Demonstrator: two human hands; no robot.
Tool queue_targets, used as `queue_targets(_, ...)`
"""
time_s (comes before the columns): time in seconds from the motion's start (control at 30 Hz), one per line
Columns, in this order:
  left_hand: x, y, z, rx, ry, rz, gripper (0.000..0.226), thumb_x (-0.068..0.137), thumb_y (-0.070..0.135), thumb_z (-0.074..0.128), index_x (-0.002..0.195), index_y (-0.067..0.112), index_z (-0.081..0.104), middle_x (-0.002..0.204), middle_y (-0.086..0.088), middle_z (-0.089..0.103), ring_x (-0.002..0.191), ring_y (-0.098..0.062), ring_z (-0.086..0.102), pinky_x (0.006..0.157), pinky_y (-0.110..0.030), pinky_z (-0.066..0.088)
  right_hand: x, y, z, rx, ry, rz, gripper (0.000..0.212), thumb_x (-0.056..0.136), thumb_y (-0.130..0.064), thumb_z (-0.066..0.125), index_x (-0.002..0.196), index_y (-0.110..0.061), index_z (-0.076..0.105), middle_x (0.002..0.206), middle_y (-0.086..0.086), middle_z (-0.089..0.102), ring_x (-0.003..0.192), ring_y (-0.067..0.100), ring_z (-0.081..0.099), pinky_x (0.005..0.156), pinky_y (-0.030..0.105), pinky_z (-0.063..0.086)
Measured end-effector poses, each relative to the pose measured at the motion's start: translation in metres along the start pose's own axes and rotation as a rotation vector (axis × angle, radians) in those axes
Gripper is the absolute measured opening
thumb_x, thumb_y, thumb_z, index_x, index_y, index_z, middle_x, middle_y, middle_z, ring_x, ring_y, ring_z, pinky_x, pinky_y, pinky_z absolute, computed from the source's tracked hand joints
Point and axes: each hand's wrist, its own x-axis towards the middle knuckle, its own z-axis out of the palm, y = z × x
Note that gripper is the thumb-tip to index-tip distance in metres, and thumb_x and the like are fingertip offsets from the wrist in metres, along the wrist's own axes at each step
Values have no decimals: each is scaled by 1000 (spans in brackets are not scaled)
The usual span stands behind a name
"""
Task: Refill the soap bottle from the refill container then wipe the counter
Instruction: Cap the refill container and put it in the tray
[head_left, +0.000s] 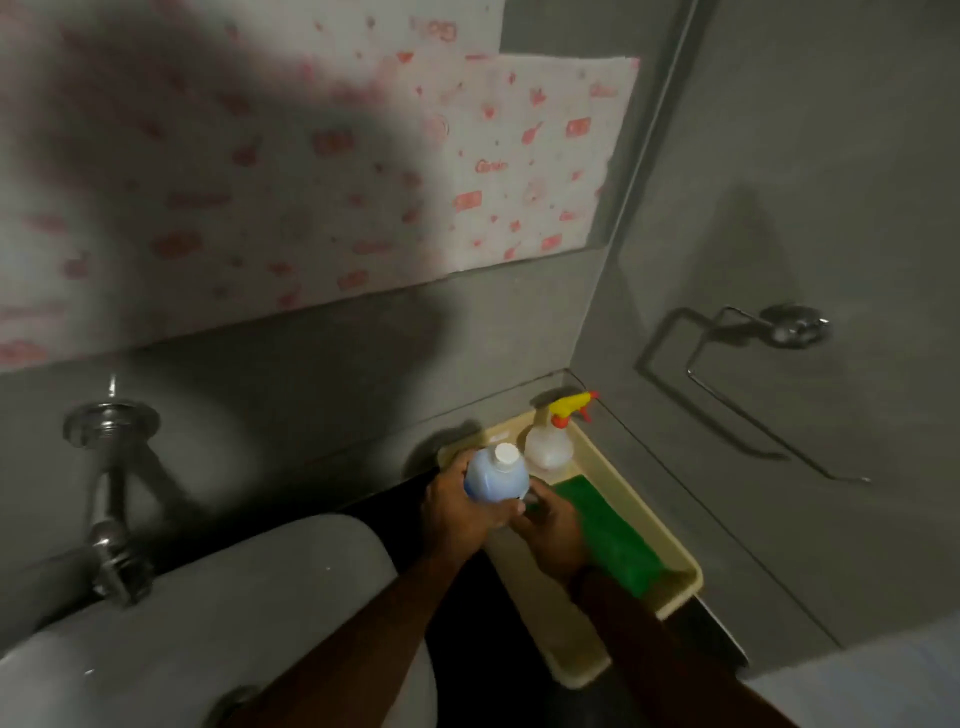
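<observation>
- The left hand (457, 512) is wrapped around the lower body of a blue bottle with a white cap (496, 475), fingers curled on its left side; the cap is on.
- The right hand (553, 530) sits just at the 4 o'clock side of that bottle, fingers bent toward its base; whether they grip the bottle or some small item beneath it cannot be told (the spot is dark and blurred).
- Both hands hold over the far left part of a cream plastic tray (675, 558), which lies on a dark counter (467, 613) in the corner of grey walls.
- At 1 o'clock from the blue bottle, just beside it, a clear spray bottle with a yellow and red trigger head (550, 441) stands upright in the tray's far corner.
- A green cloth (615, 540) lies flat in the tray at 4 o'clock from the blue bottle, partly under the right wrist.
- A white basin (208, 597) fills the lower left, with a chrome wall tap (111, 499) at its 11 o'clock.
- A chrome towel ring (753, 358) hangs on the right wall.
- A white sheet printed with red figures (519, 171) covers the rear wall.
</observation>
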Motion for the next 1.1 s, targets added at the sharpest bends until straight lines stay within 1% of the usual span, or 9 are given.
queue_targets(0.07,30,-10,19,-16,-40,-44,105,43,64,86,136,23,61,137,-6,67,126,-28,63,102,-49,54,37,25,-6,-14,-73,38,35,95,-5,68,130,-9,64,126,2,69,119,19,65,96,31,55)
queue_targets(0.2,69,-27,47,-23,-26,-166,83,58,49,90,132,29,57,138,-6,64,127,-31,61,102,-41,51,83,60,-1,14,-103,118,44,94,2,68,128,-22,56,119,-11,63,115,26,60,88,22,54)
queue_targets(0.33,96,-43,67,-34,34,-216,70,74,19,94,134,19,57,143,-15,61,132,-37,57,106,-44,48,115,88,6,-3,-158,197,49,97,5,63,143,1,48,140,24,56,127,37,55,103,42,47)
queue_targets(0.53,118,-66,82,-42,78,-292,88,69,8,95,145,4,51,148,-19,56,137,-38,53,111,-44,45,138,112,11,14,-196,201,39,96,-1,66,135,-1,60,131,23,65,123,39,60,95,27,47)
queue_targets(0.67,126,-69,85,-68,-15,-319,109,61,41,98,148,1,45,150,-11,51,139,-31,50,111,-37,42,145,125,16,29,-193,237,33,99,-5,63,132,-4,63,132,19,65,122,33,59,81,1,43)
queue_targets(0.7,125,-70,86,-58,-9,-323,103,67,33,96,149,2,43,151,-13,51,140,-32,50,108,-33,42,147,127,18,33,-205,264,33,100,-5,61,133,-4,62,134,19,64,125,33,58,82,1,42)
queue_targets(0.8,121,-73,82,-14,63,-231,95,75,4,90,154,13,39,147,-15,56,135,-33,56,106,-34,45,143,128,21,36,-225,333,37,102,-10,60,139,-7,58,141,15,59,133,31,52,99,15,37)
queue_targets(0.93,88,-68,79,-27,207,-62,92,70,19,94,148,16,47,145,-7,57,132,-22,58,110,-43,49,101,139,-9,-83,-78,297,56,95,-21,71,147,-16,51,148,8,54,138,27,48,116,43,39)
queue_targets(1.1,6,-81,111,423,-88,88,77,93,47,63,155,40,19,166,-1,31,155,-23,27,124,-47,31,50,172,-53,-691,-225,112,84,93,-57,52,162,-28,14,170,-1,12,157,26,6,125,54,17)
